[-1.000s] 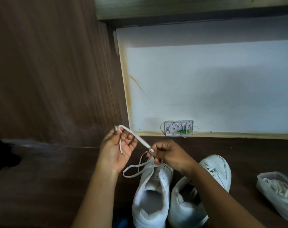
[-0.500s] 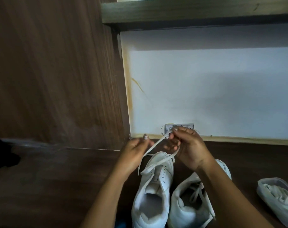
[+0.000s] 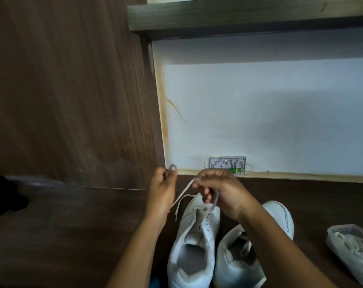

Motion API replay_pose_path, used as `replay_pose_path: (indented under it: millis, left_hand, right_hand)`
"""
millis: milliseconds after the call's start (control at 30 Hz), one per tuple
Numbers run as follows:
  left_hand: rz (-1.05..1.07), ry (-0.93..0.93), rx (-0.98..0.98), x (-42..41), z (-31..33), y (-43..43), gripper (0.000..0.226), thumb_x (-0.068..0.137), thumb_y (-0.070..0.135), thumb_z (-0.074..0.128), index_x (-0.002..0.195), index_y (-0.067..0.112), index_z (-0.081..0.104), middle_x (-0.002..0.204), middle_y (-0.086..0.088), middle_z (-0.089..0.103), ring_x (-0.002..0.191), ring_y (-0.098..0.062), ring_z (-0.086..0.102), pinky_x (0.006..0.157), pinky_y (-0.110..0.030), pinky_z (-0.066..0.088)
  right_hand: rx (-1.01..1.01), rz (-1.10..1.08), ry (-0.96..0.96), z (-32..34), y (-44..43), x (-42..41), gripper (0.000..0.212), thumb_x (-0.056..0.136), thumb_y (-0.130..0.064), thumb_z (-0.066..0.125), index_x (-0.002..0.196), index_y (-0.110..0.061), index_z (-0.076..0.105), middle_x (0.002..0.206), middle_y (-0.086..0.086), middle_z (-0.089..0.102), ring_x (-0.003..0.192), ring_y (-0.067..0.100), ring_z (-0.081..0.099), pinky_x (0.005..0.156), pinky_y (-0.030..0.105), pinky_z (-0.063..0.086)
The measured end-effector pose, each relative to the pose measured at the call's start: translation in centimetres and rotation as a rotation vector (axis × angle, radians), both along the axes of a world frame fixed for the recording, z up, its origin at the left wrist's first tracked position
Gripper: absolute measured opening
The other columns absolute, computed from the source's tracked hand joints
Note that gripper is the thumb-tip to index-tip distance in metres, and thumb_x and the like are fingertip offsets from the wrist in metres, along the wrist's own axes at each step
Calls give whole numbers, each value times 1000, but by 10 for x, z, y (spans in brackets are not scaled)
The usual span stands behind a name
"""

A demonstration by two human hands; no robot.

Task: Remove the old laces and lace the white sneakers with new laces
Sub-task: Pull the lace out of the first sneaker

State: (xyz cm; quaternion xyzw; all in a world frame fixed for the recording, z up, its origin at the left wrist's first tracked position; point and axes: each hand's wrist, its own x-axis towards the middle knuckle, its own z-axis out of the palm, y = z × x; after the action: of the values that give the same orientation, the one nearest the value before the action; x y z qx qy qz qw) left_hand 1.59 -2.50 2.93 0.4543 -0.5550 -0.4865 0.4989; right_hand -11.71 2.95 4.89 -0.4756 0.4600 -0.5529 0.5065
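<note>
Pinching the flat white shoelace point(image 3: 182, 194) in its fingertips, the right hand point(image 3: 222, 194) sits lower than half a second ago, uncovering the small grey wall box point(image 3: 227, 165), while the left hand point(image 3: 163, 190) has its fingers curled, though whether they hold the lace cannot be told. The lace slants down-left from the right fingertips above the toe of the white low-top sneaker point(image 3: 195, 235). That sneaker stands on the dark wooden floor point(image 3: 72, 225) beside the second white sneaker point(image 3: 278, 215), long axis near-to-far, toe towards the white wall point(image 3: 259, 111), heel towards the person.
</note>
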Motion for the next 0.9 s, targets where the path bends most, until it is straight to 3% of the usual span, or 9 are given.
replay_pose_path:
  millis: [67, 167, 333, 433, 567, 700, 767, 833, 900]
  left_hand:
    - [-125, -154, -24, -5, 1, 8, 38, 95, 46, 42, 75, 16, 57, 62, 2, 51, 53, -8, 46, 51, -24, 35]
    - [-200, -76, 82, -9, 9, 17, 43, 96, 42, 43, 67, 12, 56, 52, 3, 49, 36, -1, 39, 37, -15, 28]
    - [-55, 734, 419, 8, 12, -6, 32, 95, 41, 48, 74, 16, 49, 52, 1, 57, 44, -7, 39, 43, -17, 34]
    - [-68, 998, 421, 17, 10, -14, 41, 96, 47, 40, 63, 22, 37, 39, 6, 31, 41, -7, 26, 54, -21, 27]
    - [-105, 954, 402, 18, 4, -16, 35, 93, 46, 43, 69, 20, 45, 42, 7, 26, 38, -6, 26, 49, -23, 40]
    - [-157, 90, 14, 7, 4, 3, 36, 98, 34, 38, 74, 15, 57, 40, 12, 39, 32, 2, 32, 34, -10, 21]
    - [-219, -105, -109, 4, 5, 12, 47, 96, 35, 41, 63, 9, 61, 37, 10, 42, 31, 2, 34, 36, -10, 23]
    - [-132, 77, 10, 11, 7, 10, 41, 89, 34, 53, 55, 13, 60, 39, 10, 40, 36, -1, 34, 40, -15, 24]
    - [21, 504, 241, 24, 10, 0, 31, 90, 31, 56, 64, 14, 57, 51, 5, 50, 46, -7, 48, 51, -22, 36]
  right_hand:
    - [-62, -72, -67, 3, -1, -2, 25, 87, 5, 55, 66, -6, 65, 55, 2, 60, 41, 3, 41, 40, 16, 31]
    - [-55, -95, 125, -6, -4, 4, 21, 90, -6, 58, 70, -7, 65, 51, 2, 48, 42, 8, 35, 40, 18, 25]
    - [81, 32, 269, -21, -6, 16, 33, 93, -19, 57, 62, -17, 67, 45, -3, 44, 38, 8, 31, 40, 19, 24]
    - [165, 156, 442, -23, -6, 23, 32, 90, -24, 61, 61, -17, 69, 45, -4, 47, 36, 8, 34, 42, 21, 26]
    - [148, 53, 387, -11, -7, 19, 33, 91, -27, 61, 63, -14, 70, 43, -3, 47, 35, 7, 33, 38, 18, 26]
    - [43, -115, 45, 1, -10, 14, 31, 90, -15, 60, 59, -12, 64, 42, -2, 42, 36, 7, 30, 40, 17, 21]
    - [-4, -119, 14, 2, -11, 17, 25, 90, -9, 59, 66, -12, 63, 45, -2, 47, 37, 8, 33, 41, 18, 22]
    - [-1, -78, 47, 0, -12, 22, 19, 90, -4, 58, 75, -13, 65, 53, -1, 59, 39, 7, 39, 42, 18, 28]
    - [40, 8, 197, -5, -11, 31, 17, 88, 0, 59, 77, -11, 64, 58, 1, 64, 40, 4, 45, 41, 16, 33]
